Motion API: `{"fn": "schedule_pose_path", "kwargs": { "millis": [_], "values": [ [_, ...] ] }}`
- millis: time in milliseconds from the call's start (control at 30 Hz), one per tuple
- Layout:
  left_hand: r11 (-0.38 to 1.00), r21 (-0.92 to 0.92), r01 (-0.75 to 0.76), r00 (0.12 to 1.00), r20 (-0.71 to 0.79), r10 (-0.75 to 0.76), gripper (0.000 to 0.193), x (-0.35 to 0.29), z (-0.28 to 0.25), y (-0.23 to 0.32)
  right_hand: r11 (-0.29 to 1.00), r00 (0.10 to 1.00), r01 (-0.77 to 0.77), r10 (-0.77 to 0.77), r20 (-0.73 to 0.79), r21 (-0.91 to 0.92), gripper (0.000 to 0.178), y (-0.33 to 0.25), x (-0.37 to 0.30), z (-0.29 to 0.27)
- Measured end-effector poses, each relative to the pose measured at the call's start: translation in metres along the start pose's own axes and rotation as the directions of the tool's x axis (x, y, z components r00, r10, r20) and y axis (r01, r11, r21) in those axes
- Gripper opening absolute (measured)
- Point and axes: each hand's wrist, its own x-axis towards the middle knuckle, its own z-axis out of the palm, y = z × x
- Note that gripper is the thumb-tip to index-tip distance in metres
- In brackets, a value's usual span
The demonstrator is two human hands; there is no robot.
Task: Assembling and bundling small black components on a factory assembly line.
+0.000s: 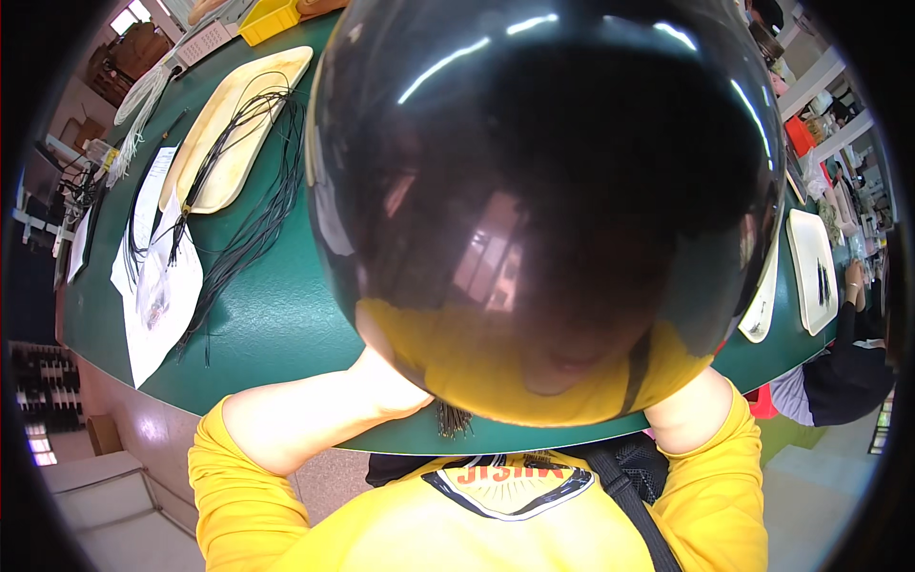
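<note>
A large, glossy black dome (pixel 553 191) fills the middle of the view and hides most of the work area. Behind its lower left edge, the base of my left hand (pixel 389 383) shows at the wrist, its fingers covered. My right forearm (pixel 691 412) runs under the dome's lower right edge, and that hand is hidden too. What either hand holds cannot be seen. Near my left wrist, the ends of a bundle of thin dark wires (pixel 453 419) stick out below the dome at the table's near edge.
On the green table (pixel 276 315), black cables (pixel 253 224) lie across a cream tray (pixel 214 143) and white papers (pixel 157 315). A yellow bin (pixel 270 21) stands at the far left. Another cream tray (pixel 810 272) holds dark pieces at right, near a person's arm (pixel 851 286).
</note>
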Motion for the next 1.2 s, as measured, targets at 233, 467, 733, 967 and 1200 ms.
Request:
{"fn": "schedule_pose_path", "kwargs": {
  "millis": [233, 467, 733, 967, 1200],
  "values": [
    [0.997, 0.05, -0.05, 0.998, -0.024, 0.051, 0.014, -0.002, 0.003, 0.001, 0.999, 0.998, 0.049, -0.049, 0.027, 0.001, 0.069, 0.006, -0.003, 0.002],
    [0.995, 0.065, -0.07, 0.997, -0.022, 0.072, 0.014, 0.002, 0.001, 0.002, 0.993, 0.982, 0.121, -0.12, 0.146, 0.002, 0.071, 0.011, -0.005, -0.003],
    [0.991, 0.077, -0.108, 0.993, -0.03, 0.111, 0.014, 0.002, 0.003, 0.002, 0.998, 0.996, 0.066, -0.065, -0.053, 0.014, 0.065, 0.006, -0.01, 0.0],
    [0.984, 0.081, -0.16, 0.987, -0.005, 0.161, 0.015, 0.006, -0.002, -0.003, 0.999, 0.998, 0.013, -0.011, -0.063, 0.038, 0.062, 0.004, -0.009, -0.003],
    [0.98, 0.104, -0.169, 0.985, -0.014, 0.172, 0.015, 0.006, 0.001, -0.001, 0.995, 0.998, -0.007, 0.014, -0.067, 0.1, 0.059, 0.004, -0.008, -0.002]
  ]
}}
